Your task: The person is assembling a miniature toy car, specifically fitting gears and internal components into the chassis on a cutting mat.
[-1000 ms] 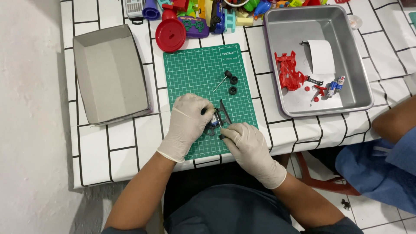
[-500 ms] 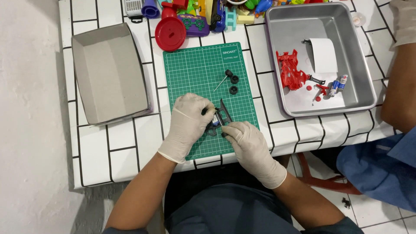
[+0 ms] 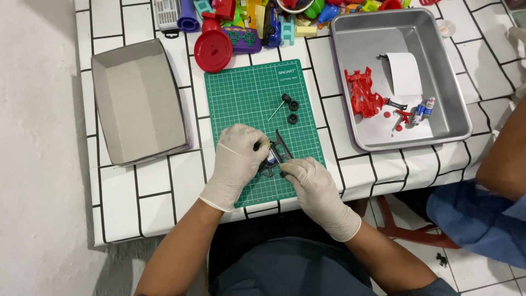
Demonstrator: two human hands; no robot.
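Both gloved hands close on one small dark toy frame [image 3: 275,156] at the near edge of the green cutting mat [image 3: 246,98]. Left hand [image 3: 236,164]: fingers curled tight around the frame's left end, thumb and forefinger pinching a dark part at its top. Right hand [image 3: 313,186]: fingertips pressed on the frame's lower right side, grip narrow.

Count on mat: two black wheels [image 3: 293,105], one more black wheel on a thin axle [image 3: 278,107]. One empty grey cardboard box [image 3: 137,101] left of mat. One metal tray [image 3: 449,104] right of mat, holding one red toy body [image 3: 362,96], one white paper slip [image 3: 404,73], two small batteries [image 3: 423,109] and several small red bits. One red round lid [image 3: 213,50] above mat, beside a heap of coloured toys [image 3: 263,16]; number in heap cannot be told.

Change from half a second ago: hands, frame and wheels unmoved. Another person's arm [image 3: 507,153] at the right edge now sits lower.

Pose: forearms come in from the bottom edge, wrists angled inward, palms down, hands meeting over the frame.
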